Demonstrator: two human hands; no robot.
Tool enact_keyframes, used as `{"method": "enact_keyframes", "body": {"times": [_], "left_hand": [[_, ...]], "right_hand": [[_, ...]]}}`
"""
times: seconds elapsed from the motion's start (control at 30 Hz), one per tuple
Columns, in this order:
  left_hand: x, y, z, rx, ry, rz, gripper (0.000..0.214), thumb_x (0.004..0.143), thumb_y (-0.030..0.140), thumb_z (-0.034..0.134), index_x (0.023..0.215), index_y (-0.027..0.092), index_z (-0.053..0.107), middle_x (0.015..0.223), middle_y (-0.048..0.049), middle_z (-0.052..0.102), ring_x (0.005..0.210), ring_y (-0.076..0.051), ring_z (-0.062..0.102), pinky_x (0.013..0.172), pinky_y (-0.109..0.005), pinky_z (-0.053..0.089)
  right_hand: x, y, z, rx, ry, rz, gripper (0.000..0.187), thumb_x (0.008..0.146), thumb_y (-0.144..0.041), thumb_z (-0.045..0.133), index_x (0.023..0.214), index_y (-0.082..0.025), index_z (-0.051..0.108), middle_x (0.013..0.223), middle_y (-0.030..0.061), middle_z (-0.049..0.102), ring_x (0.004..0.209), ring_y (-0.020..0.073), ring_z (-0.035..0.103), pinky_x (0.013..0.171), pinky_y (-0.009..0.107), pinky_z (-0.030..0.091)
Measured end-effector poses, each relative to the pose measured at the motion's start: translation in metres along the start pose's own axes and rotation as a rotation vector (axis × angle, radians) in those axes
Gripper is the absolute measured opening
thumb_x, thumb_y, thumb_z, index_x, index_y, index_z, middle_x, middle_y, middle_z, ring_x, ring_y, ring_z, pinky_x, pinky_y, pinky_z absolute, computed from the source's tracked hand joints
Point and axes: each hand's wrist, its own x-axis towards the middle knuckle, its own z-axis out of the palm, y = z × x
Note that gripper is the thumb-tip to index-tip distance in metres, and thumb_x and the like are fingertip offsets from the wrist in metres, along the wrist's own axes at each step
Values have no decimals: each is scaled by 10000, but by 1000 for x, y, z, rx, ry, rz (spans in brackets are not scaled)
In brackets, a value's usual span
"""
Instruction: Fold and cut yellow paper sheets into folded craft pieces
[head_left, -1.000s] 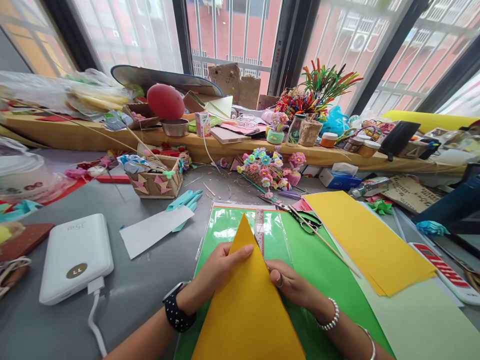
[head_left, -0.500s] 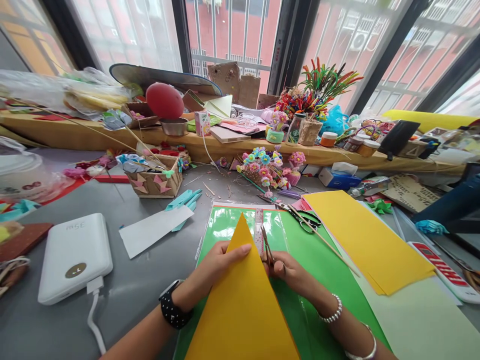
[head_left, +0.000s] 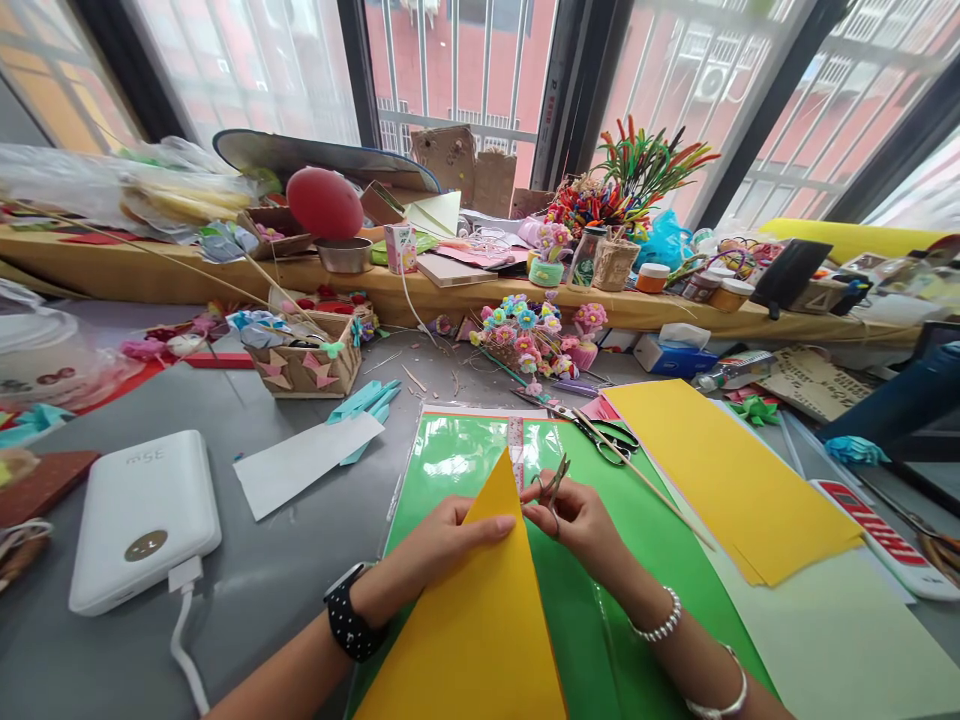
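Observation:
My left hand [head_left: 469, 535] grips a folded yellow sheet of paper [head_left: 472, 640] near its pointed top, the thumb flat on the front face and the other fingers behind it. The paper stands tilted over a green sheet [head_left: 652, 560] in a clear sleeve. Just right of the paper's edge, my right hand [head_left: 581, 525] is closed around small scissors [head_left: 556, 487], whose blades point up and away from the paper. The right fingertips are close by the paper's right edge; whether they touch it I cannot tell.
Black-handled scissors [head_left: 615, 440] and a thin wooden stick [head_left: 652, 485] lie beyond my right hand. At right are stacked yellow paper [head_left: 727, 470] and a red-and-white package [head_left: 877, 540]. On the left sit a white power bank [head_left: 150, 520], a white paper strip [head_left: 307, 465] and a cardboard box [head_left: 304, 370].
The scissors have turned in my right hand and shifted slightly right. The paper's tip has moved right and a little lower, with my left hand following it.

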Motion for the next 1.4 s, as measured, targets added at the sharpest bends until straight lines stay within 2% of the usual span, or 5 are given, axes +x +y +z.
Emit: {"method": "enact_keyframes", "body": {"times": [0.27,0.6,1.03,1.2,1.4], "left_hand": [[1,-2,-1,-9,-15,10,280,627,418,651,604,143,605,575,18,589,487,-89,516,462,-188,343],[1,-2,-1,-4,-50,17,329,631,468,621,690,145,637,698,-28,647,577,-129,575,520,-207,405],[5,-11,5,305,-121,101,355,702,469,534,543,157,476,509,38,430,438,-68,363,416,-191,230],[10,-9,4,370,0,234,372,744,470,475,543,168,393,524,61,255,473,-69,218,435,-219,144],[8,-5,4,343,135,307,341,754,431,479,562,150,462,540,54,284,507,-78,251,451,-222,161]], "right_hand": [[-1,-7,-1,-58,76,-16,229,688,-381,609,664,-157,646,549,-25,380,539,106,349,480,237,277],[6,-2,-19,-10,373,88,279,734,-424,547,702,-148,568,561,-27,391,521,98,312,479,238,253],[0,-11,2,169,48,120,285,673,-423,608,637,-149,542,574,-28,441,528,82,353,498,229,296],[0,-9,5,126,29,131,299,666,-435,613,645,-146,542,521,-49,370,497,75,294,463,224,248],[-1,-12,5,41,21,74,396,724,-535,495,623,-155,534,566,-27,416,528,92,353,502,234,282]]}}
